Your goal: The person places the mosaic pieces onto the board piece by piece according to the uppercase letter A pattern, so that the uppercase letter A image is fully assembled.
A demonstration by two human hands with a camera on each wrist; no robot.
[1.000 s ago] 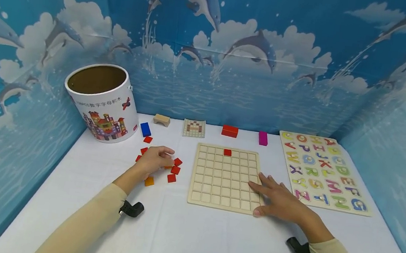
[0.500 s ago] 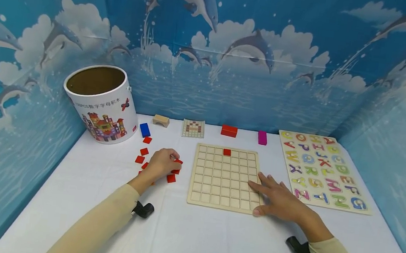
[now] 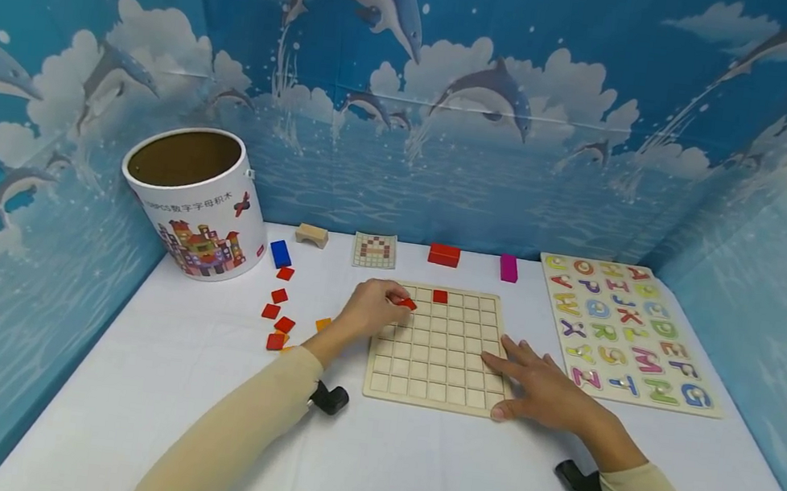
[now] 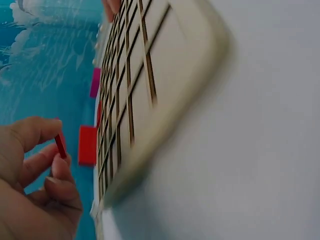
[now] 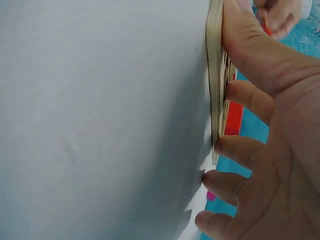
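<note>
My left hand (image 3: 367, 309) pinches a red square tile (image 3: 407, 304) above the upper left part of a wooden grid board (image 3: 437, 356). In the left wrist view the tile (image 4: 60, 145) is seen edge-on between thumb and fingertips. Another red tile (image 3: 440, 296) lies in a top-row square of the board. On the board's right edge rests my right hand (image 3: 543, 388), its fingers spread; the right wrist view shows the thumb and some fingertips along that edge. Left of the board, loose red tiles (image 3: 285, 325) and orange tiles (image 3: 323, 324) lie on the white cloth.
A white bucket (image 3: 210, 216) stands at the back left. Along the back are a blue block (image 3: 280, 254), a wooden arch (image 3: 311, 234), a pattern card (image 3: 374, 251), a red block (image 3: 444, 254) and a magenta block (image 3: 508, 267). An alphabet board (image 3: 616, 336) lies at right.
My left hand has gone from the loose tiles rightward to over the board, carrying a red tile. The red tiles nearest the board are gone from the cloth. My right hand stays put.
</note>
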